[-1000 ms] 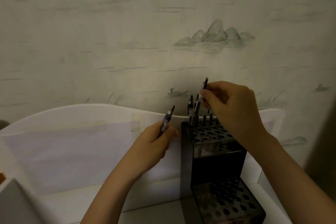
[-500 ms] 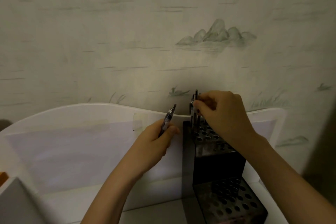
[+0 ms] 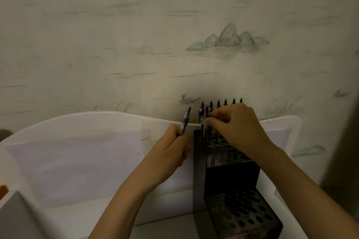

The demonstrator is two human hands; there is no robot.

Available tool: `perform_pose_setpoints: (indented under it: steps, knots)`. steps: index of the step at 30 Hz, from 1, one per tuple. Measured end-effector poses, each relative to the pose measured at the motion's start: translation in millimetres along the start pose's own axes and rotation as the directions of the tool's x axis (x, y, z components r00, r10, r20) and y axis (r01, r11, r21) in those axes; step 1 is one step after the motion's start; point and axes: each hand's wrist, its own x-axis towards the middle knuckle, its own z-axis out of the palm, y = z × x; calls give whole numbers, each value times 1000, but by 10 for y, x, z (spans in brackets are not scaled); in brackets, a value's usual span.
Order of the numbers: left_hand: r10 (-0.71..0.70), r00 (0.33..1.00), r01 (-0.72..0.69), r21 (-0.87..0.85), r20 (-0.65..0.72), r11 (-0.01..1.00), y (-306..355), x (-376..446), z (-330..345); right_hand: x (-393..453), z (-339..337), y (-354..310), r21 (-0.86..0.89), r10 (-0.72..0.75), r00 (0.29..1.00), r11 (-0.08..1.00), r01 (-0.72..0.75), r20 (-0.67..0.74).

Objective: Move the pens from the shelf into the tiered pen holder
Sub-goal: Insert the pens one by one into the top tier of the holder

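Right hand (image 3: 236,128): grip pinches a pen (image 3: 206,122), now lower than a second ago, tip entering the tiered pen holder (image 3: 229,174) top tier. Left hand (image 3: 171,149): grip curled round a spare pen (image 3: 185,121), unchanged, just left of the holder. Back row of pens (image 3: 225,103) behind.

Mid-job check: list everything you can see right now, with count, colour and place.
tiered pen holder: one, black, right of centre against the white backboard; lower tier's holes look empty.
standing pens: about six, dark, back row of the top tier.
pen being inserted: one, dark, top tier's left edge.
spare pen: one, dark, left of the holder.
white backboard: one, below the wallpaper.
left hand: grips the spare pen.
right hand: pinches the pen being inserted.
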Motion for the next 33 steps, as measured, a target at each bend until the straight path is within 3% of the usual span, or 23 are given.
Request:
perform_pose_setpoints:
  steps: [7, 12, 16, 22, 24, 26, 29, 33]
  knots:
    - [173, 985, -170, 138, -12, 976, 68, -23, 44, -9, -13, 29, 100, 22, 1000, 995, -22, 6]
    - [218, 975, -220, 141, 29, 965, 30, 8, 44, -117, -107, -47, 73, -121, 983, 989, 132, -141]
    - [222, 974, -228, 147, 55, 963, 3, 22, 47, -207, -125, -125, 314, -89, 995, 947, 69, 52]
    - [234, 966, -247, 120, 107, 962, 16, 12, 105, -187, -135, -111, 527, 47, 989, 842, -116, 142]
    - [246, 966, -254, 107, 82, 961, 19, 22, 117, -171, -179, -145, 587, 49, 992, 802, -110, 119]
    - [264, 964, -264, 159, 26, 951, 2, 29, 98, -131, -273, -187, 628, 50, 999, 777, -39, 0]
    - [298, 950, -226, 448, -95, 865, -82, 22, -8, -54, -441, -214, 547, 0, 976, 828, 122, -219]
    - [351, 920, -134, 702, -175, 700, -121, 15, -127, 15, -454, -132, 118, -182, 927, 966, 231, -327]
